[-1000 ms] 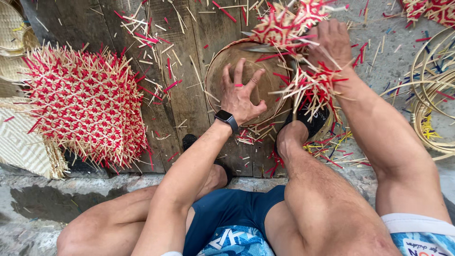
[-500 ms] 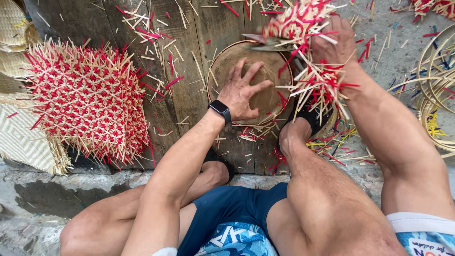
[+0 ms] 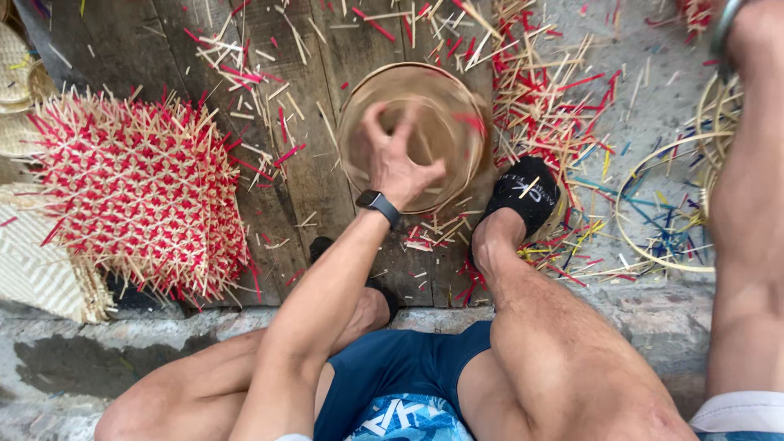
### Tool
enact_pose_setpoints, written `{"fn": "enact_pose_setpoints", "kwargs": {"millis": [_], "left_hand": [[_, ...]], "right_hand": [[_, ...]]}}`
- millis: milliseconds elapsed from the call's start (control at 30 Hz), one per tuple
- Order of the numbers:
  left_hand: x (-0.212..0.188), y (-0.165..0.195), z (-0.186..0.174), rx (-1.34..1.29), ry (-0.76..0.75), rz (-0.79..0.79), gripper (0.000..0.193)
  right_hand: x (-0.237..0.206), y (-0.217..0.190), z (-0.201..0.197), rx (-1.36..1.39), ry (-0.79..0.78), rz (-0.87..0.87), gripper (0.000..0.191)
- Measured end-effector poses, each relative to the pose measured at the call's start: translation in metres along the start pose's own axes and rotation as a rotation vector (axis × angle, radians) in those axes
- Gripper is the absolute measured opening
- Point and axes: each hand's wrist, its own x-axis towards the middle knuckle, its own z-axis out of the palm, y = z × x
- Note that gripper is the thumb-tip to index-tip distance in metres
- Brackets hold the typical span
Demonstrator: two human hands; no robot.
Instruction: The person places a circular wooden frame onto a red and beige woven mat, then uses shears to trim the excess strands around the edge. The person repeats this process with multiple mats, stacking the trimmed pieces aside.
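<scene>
One stack of red-and-straw woven mats (image 3: 139, 192) lies well left of our left hand (image 3: 398, 163), whose spread fingers press into the round bamboo basket frame (image 3: 412, 131) on the planks. We cannot tell our right hand's grip; only its forearm shows.

Underfoot ran dark wooden planks (image 3: 310, 163), meeting grey concrete (image 3: 645, 106) on the right. A round woven basket (image 3: 445, 98) sat on the boards. A stack of red-and-natural woven mats (image 3: 139, 192) lay at the left. Red and pale cut strips (image 3: 539, 106) littered everything, and bamboo hoops (image 3: 653, 208) rested on the concrete.
</scene>
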Motion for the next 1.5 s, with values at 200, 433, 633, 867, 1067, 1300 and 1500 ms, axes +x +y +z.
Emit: {"fn": "enact_pose_setpoints", "kwargs": {"millis": [200, 433, 633, 867, 1067, 1300, 1500], "left_hand": [[0.034, -0.037, -0.004, 0.119, 0.133, -0.209, 0.094], [0.103, -0.058, 0.010, -0.096, -0.054, -0.286, 0.038], [0.106, -0.035, 0.022, -0.256, 0.001, -0.259, 0.027], [0.103, -0.042, 0.025, -0.265, 0.079, -0.149, 0.037], [0.031, -0.092, -0.010, 0.065, 0.110, -0.496, 0.036], [0.000, -0.120, -0.020, -0.586, -0.007, -0.749, 0.036], [0.007, -0.125, -0.010, -0.667, 0.029, -0.782, 0.032]], "right_hand": [[-0.066, -0.009, 0.045, -0.114, 0.242, -0.102, 0.069], [-0.154, -0.126, 0.100, 0.746, -0.604, 0.125, 0.030], [-0.153, -0.113, 0.129, 0.612, -0.414, 0.109, 0.024], [-0.162, -0.109, 0.132, 0.745, -0.398, 0.122, 0.015], [-0.137, -0.095, 0.065, 1.838, -0.118, 0.428, 0.019], [-0.166, -0.100, 0.112, 0.776, -0.663, 0.115, 0.022], [-0.173, -0.106, 0.117, 0.732, -0.648, 0.207, 0.019]]}}
